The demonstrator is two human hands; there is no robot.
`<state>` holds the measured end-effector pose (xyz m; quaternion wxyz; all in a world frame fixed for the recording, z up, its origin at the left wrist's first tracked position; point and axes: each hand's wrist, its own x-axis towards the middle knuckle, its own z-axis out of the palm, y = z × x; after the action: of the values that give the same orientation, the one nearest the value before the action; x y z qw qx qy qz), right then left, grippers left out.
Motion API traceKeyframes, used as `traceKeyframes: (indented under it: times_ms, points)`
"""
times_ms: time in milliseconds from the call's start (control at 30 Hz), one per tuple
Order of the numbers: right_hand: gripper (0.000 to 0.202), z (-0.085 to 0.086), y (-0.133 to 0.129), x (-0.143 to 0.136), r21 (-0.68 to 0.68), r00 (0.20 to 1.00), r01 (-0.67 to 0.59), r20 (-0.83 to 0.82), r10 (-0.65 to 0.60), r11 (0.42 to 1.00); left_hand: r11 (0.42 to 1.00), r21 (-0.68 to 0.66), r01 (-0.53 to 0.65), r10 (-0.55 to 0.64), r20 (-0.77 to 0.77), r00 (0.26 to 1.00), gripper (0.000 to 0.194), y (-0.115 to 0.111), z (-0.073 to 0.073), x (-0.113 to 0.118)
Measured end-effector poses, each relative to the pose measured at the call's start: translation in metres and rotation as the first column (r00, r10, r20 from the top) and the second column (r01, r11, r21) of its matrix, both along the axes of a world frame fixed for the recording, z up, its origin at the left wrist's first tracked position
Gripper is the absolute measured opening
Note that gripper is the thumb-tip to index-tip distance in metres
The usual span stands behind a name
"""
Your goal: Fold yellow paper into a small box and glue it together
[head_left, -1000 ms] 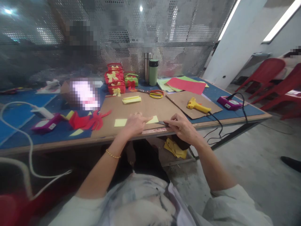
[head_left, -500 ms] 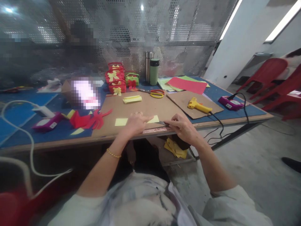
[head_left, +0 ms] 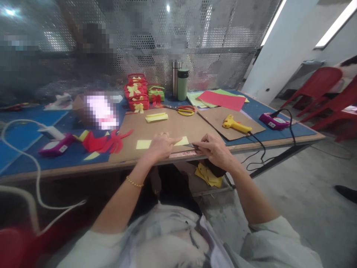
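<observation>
Beneath my left hand (head_left: 161,147) lies a yellow paper strip (head_left: 142,144), its ends showing on both sides. That hand rests flat on the paper, index finger stretched to the right. My right hand (head_left: 214,149) is closed around a craft knife (head_left: 190,146), whose dark blade points left at the strip's right end, by the table's front edge. Most of the knife's handle is hidden in my fingers. Under both hands spreads a brown cardboard sheet (head_left: 184,127). Farther back on it sit folded yellow paper pieces (head_left: 156,117).
Scissors (head_left: 186,110) lie behind the work area. A yellow glue gun (head_left: 236,125) rests on cardboard to the right, its cord hanging off the table. Red paper pieces (head_left: 102,142) are at left. Red paper baskets (head_left: 136,91) and a green bottle (head_left: 183,85) stand at the back.
My right hand and the knife have shifted very slightly left. My left hand stays in place on the yellow strip.
</observation>
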<state>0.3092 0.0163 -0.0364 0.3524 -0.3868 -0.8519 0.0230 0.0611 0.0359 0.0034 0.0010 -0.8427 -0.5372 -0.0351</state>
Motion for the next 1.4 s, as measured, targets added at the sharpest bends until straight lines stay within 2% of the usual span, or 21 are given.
traceKeyframes:
  times_ms: [300,1133,1400]
  points:
    - [0.033,0.001,0.000,0.001,-0.040,1.000,-0.008,-0.010,0.008,0.999,1.000,0.005,0.008,-0.008,0.000,1.000,0.055,0.001,-0.002,-0.002]
    - [0.031,-0.002,0.004,-0.010,0.002,0.999,-0.045,0.012,0.045,0.999,1.000,0.012,0.010,-0.010,0.014,1.000,0.052,0.000,-0.002,-0.001]
    - [0.030,-0.002,0.004,-0.008,-0.023,0.998,-0.067,-0.010,0.066,0.998,0.999,0.027,0.020,-0.020,0.016,1.000,0.051,0.001,-0.003,-0.001]
